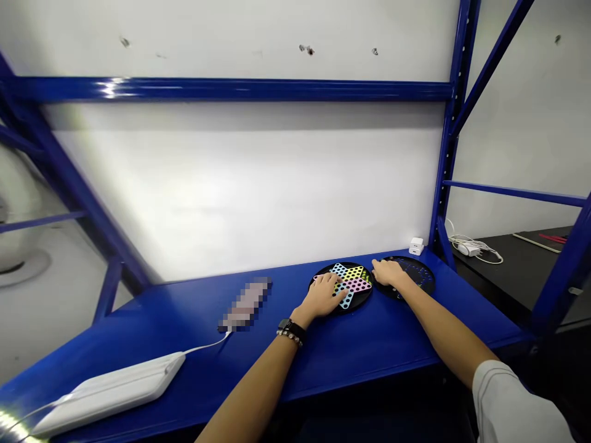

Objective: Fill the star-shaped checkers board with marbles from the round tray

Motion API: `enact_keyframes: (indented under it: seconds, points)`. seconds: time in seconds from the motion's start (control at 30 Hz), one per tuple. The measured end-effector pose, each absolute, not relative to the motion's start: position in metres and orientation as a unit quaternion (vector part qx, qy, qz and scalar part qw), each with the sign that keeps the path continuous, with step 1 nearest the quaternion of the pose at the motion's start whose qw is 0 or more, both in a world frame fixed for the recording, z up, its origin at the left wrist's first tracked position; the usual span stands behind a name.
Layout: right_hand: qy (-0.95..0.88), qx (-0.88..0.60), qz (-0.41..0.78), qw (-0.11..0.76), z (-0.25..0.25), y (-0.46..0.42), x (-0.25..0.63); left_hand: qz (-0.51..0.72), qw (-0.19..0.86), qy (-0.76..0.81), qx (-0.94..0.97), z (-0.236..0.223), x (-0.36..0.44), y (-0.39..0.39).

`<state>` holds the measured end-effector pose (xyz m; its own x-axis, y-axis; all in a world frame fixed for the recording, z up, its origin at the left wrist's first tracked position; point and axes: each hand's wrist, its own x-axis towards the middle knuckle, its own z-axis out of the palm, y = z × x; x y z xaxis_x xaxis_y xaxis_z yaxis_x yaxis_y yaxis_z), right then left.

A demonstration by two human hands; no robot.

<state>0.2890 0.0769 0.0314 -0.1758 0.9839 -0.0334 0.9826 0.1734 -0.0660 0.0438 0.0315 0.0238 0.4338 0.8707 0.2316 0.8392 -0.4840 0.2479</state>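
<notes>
A round Chinese checkers board (357,285) lies on the blue shelf, its star of pink, yellow and light-blue points dotted with holes. Yellow-green pieces sit near its right side. My left hand (325,295) rests over the left part of the board, fingers spread, hiding some holes. Beside the board, to the right, is a round black tray (422,280) with small dark blue pieces in it. Above that tray's left edge is my right hand (388,272), its fingers drawn together; what they hold, if anything, is too small to make out.
White charger blocks (416,246) stand at the shelf's back right corner. A blurred-out flat device (247,304) lies left of the board, cabled to a white power strip-like box (113,391). Blue metal posts (446,166) frame the shelf (272,363) against a white wall.
</notes>
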Motion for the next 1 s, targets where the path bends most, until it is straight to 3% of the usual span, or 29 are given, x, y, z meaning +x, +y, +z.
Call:
enact_keyframes:
  seconds: [0.3,1.0]
  points:
    - [-0.758,-0.647,0.077,0.011,0.031,0.085,0.307,0.167,0.039,0.491,0.854,0.016,0.041,0.040]
    - [-0.784,-0.619,0.040,0.020,0.039,0.080,0.296,0.161,0.047,0.501,0.849,0.022,0.042,0.034]
